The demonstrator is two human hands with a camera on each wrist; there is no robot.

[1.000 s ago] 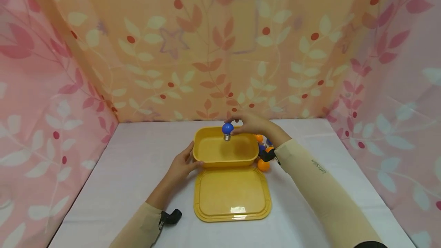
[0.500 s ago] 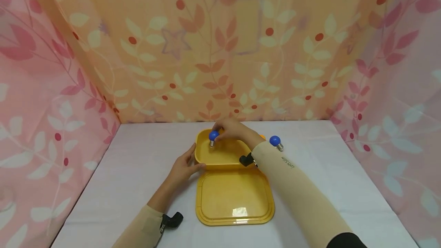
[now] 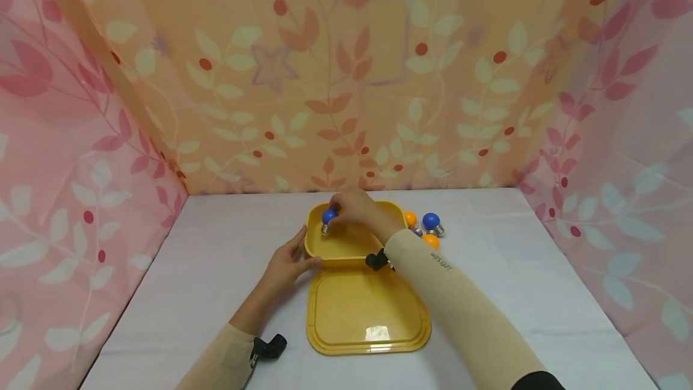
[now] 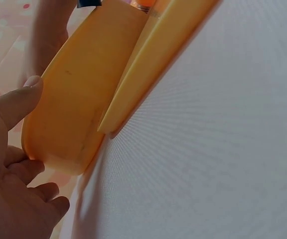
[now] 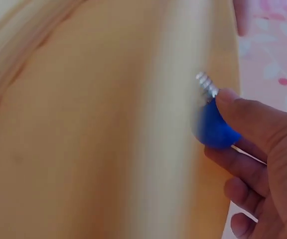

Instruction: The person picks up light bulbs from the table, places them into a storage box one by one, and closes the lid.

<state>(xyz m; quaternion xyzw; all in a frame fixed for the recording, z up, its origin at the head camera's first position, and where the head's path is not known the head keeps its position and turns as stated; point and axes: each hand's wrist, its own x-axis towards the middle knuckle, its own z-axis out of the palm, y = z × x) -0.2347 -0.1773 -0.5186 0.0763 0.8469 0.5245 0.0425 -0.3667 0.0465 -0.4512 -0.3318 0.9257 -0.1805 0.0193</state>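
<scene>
My right hand (image 3: 354,212) pinches a blue light bulb (image 3: 329,216) over the left part of the open yellow box (image 3: 354,262). In the right wrist view the thumb and fingers hold the blue globe, and its silver screw base (image 5: 206,84) points away from the palm. My left hand (image 3: 287,263) grips the left end of the box, with the thumb at the front wall and the fingers round the end. The left wrist view shows that thumb (image 4: 26,97) against the box wall. Part of the box interior is hidden behind the right hand and forearm.
A flat yellow lid (image 3: 368,312) lies on the white tablecloth (image 3: 216,233) in front of the box. Right of the box are another blue bulb (image 3: 431,221) and orange bulbs (image 3: 431,241), partly behind the right sleeve. Patterned curtains (image 3: 346,77) stand round the table.
My right hand has carried the blue bulb leftward from the middle of the box and lower toward its left end. The left hand has stayed at the box.
</scene>
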